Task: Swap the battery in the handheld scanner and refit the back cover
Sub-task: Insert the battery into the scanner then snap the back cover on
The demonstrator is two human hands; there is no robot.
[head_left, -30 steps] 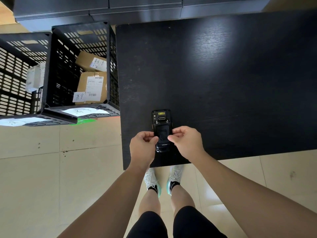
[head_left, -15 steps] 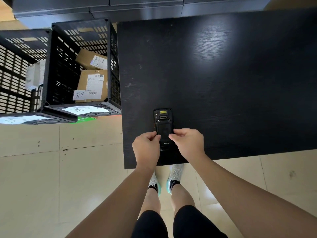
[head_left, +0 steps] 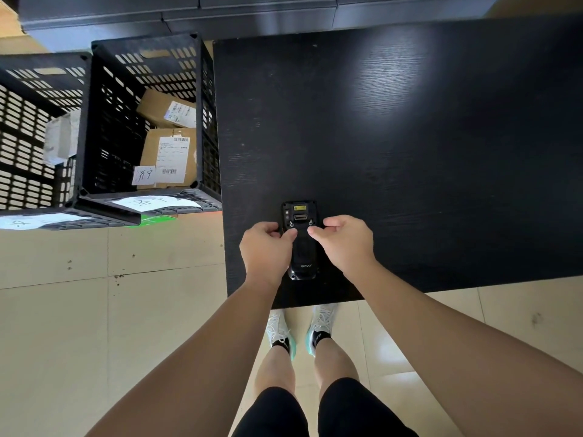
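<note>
A black handheld scanner (head_left: 301, 260) lies face down on the black table (head_left: 410, 137), near its front left corner, back cover on and a yellow label at its far end. My left hand (head_left: 265, 247) is at the scanner's left side, fingers curled, thumb and fingertip pinched at the left cover latch. My right hand (head_left: 345, 241) mirrors it on the right, its fingertips at the right latch. Both hands touch the upper part of the back cover. No loose battery is in view.
Two black slotted crates (head_left: 94, 127) stand on the tiled floor left of the table; the nearer one holds cardboard parcels (head_left: 167, 156) with labels. A dark cabinet (head_left: 189, 14) runs along the far wall. My legs and shoes show below the table's front edge.
Both hands have moved up along the scanner, from its lower half to the two latches near its far end. The scanner has stayed in place.
</note>
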